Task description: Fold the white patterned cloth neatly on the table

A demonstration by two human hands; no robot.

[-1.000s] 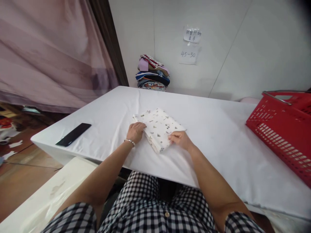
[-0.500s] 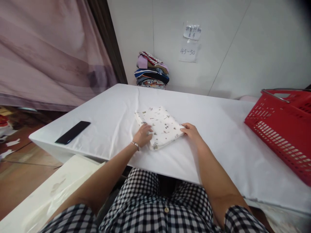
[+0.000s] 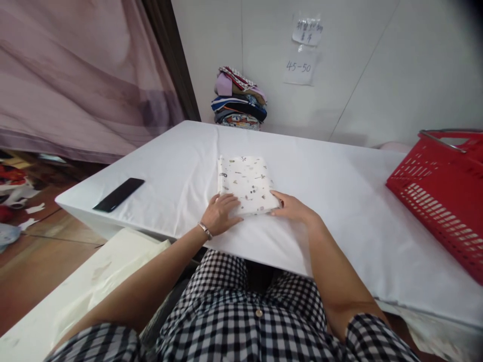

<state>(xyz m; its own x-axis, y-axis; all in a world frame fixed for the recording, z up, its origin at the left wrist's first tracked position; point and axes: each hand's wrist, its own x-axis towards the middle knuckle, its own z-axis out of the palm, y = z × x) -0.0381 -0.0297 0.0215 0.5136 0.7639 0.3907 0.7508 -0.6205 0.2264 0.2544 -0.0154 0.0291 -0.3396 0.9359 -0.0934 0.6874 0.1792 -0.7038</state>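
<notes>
Nearest you, your checked lap fills the bottom of the view, at 6 o'clock from the folded printed cloth (image 3: 246,182). Just beyond it, your left hand (image 3: 220,214) lies flat with fingers spread loosely, its fingertips on the cloth's near-left corner and nothing clamped in it; a bracelet (image 3: 205,230) circles that wrist. Your right hand (image 3: 292,208) rests at the near-right corner, at about 4 o'clock from the cloth's middle, fingers together and pressed against the edge, not closed around anything.

The cloth itself sits on the white table (image 3: 339,201), close to the near edge and squared to you, already a compact rectangle of several layers. Judging from that, the folding looks essentially finished; what seems left is only smoothing or setting the bundle aside.

At 9 o'clock from the cloth, well apart, a black phone (image 3: 118,194) lies near the table's left edge. At 3 o'clock, well apart, stands a red basket (image 3: 441,186). Farthest off, at 12 o'clock against the wall, a pile of folded clothes (image 3: 239,99) is stacked beyond the table, with paper notes (image 3: 301,68) taped above right.
</notes>
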